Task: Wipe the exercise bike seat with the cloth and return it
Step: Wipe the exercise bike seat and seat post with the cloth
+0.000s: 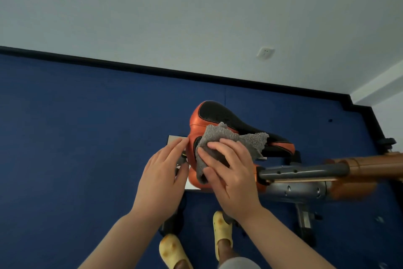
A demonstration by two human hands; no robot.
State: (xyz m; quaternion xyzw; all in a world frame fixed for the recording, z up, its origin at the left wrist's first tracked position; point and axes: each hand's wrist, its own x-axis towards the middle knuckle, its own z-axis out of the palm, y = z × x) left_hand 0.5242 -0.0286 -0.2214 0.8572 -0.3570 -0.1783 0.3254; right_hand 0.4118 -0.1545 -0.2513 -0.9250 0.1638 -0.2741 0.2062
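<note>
Blue floor [87, 137] meets a pale wall [196, 7] carrying one socket [265, 52]. I see one orange and black bike seat [214, 116] on its frame [305, 172], with one grey cloth [229, 140] draped across the seat's wide rear. My right hand [231, 170] lies flat on the cloth, fingers spread, pressing it down. My left hand [163, 172] is open, fingertips touching the seat's edge, holding nothing. Two yellow slippers [222, 229] stand below. No containers in view.
</note>
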